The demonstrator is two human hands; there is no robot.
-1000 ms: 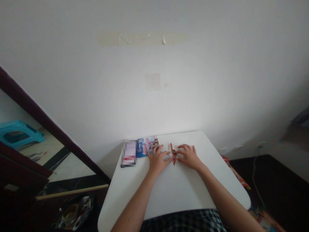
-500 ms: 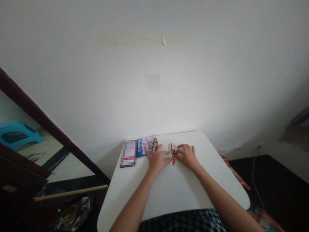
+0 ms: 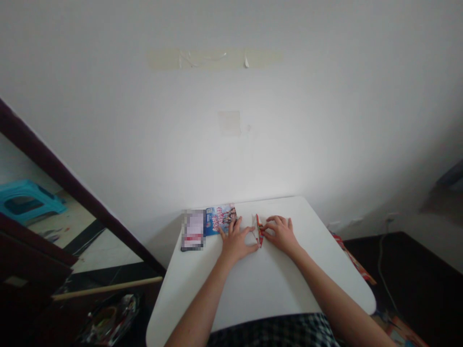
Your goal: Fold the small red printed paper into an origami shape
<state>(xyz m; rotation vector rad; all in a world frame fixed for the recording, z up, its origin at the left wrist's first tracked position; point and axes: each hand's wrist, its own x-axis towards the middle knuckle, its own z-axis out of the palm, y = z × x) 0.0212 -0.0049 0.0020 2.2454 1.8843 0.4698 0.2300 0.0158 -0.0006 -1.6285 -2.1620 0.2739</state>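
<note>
A small folded piece of paper (image 3: 261, 231), red and white with a pointed top, lies on the white table (image 3: 265, 284) between my hands. My right hand (image 3: 282, 233) pinches its right side with thumb and forefinger. On the other side, my left hand (image 3: 237, 241) has its fingers spread, the thumb tip at the paper's lower end and the forefinger near its left edge. The other left fingers rest over the lower right corner of a blue printed booklet (image 3: 214, 221). The paper's exact folds are too small to make out.
Left of the booklet lies a dark-edged flat item (image 3: 193, 230), its face blurred out. The table's back edge meets a white wall (image 3: 289, 120). A blue plastic stool (image 3: 31, 200) appears at far left, and a cable (image 3: 381, 260) hangs at right.
My left thumb has slid down to the paper's lower end, widening its gap from the forefinger. The right hand keeps its pinch, nearly still.
</note>
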